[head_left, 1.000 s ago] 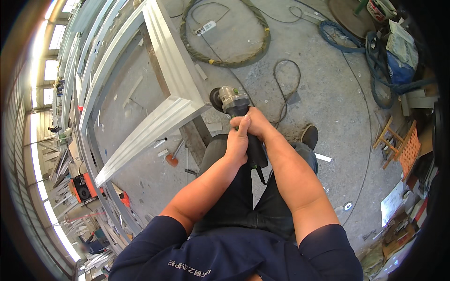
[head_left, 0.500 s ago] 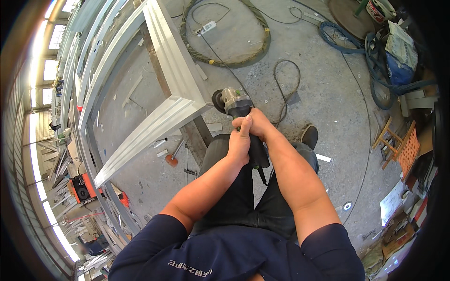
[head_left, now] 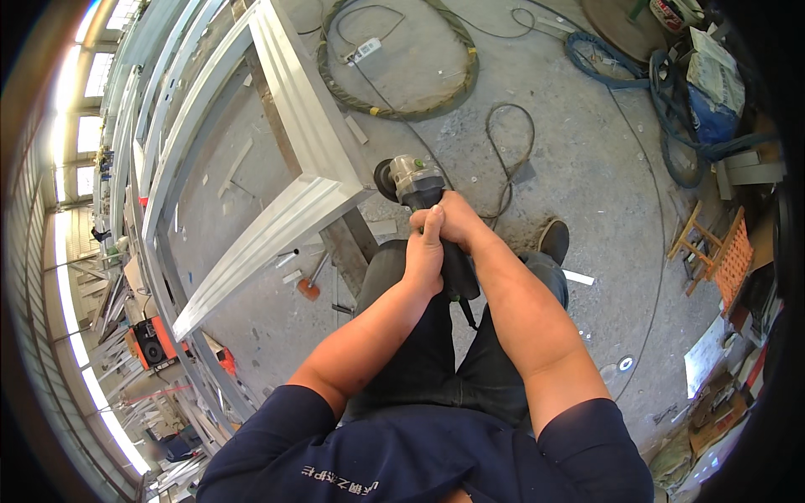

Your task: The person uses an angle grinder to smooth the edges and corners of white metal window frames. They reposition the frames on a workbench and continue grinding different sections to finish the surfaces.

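Both of my hands are wrapped round an angle grinder (head_left: 417, 177) with a metal gear head and a dark body. My right hand (head_left: 459, 220) grips it just behind the head, and my left hand (head_left: 425, 256) closes round the body beside it, thumb up. The grinder's dark disc (head_left: 386, 179) faces left, close to the corner of a silver metal frame (head_left: 306, 126); whether it touches cannot be made out. Two profiled bars meet at that corner, one running away from me and one toward the lower left. A dark beam (head_left: 346, 247) lies beneath the frame.
A hammer (head_left: 310, 289) lies below the frame. Ahead are a coiled hose (head_left: 474, 63), a white power strip (head_left: 364, 50) and looped cables on the concrete floor. On the right stands a woven-seat chair (head_left: 728, 261); an orange machine (head_left: 151, 344) is at far left.
The view has shifted slightly, and the grinder appears a little further left. Both hands keep the same hold on it, and the frame stays in place.
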`<action>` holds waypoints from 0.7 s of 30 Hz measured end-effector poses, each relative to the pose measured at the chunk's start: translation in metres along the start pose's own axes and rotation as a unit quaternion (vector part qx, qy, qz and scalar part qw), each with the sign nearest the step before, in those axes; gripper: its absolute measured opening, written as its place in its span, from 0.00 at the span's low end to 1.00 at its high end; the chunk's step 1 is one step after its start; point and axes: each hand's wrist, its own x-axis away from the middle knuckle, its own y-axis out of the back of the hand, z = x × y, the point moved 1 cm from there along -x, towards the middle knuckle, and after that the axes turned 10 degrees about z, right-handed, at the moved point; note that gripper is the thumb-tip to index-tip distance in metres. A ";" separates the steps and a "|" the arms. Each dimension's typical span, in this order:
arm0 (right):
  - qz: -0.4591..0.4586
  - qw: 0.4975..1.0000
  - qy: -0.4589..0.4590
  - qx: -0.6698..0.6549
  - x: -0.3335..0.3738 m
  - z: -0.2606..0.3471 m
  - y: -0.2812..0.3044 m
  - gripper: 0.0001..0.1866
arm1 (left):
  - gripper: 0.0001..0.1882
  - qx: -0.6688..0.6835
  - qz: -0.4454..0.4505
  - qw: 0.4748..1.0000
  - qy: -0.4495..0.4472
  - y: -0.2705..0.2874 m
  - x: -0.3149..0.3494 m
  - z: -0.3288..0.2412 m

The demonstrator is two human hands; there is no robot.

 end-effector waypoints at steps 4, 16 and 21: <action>-0.003 1.000 0.021 0.019 0.001 0.004 -0.001 0.15 | 0.40 -0.020 -0.016 0.999 -0.027 0.001 0.002 0.002; 0.003 0.999 0.021 0.040 0.005 0.006 -0.002 0.17 | 0.37 -0.013 -0.001 0.999 -0.046 0.009 -0.003 0.008; -0.005 0.999 0.042 0.033 0.004 0.005 -0.002 0.17 | 0.38 -0.013 0.001 0.999 -0.040 0.002 0.002 0.003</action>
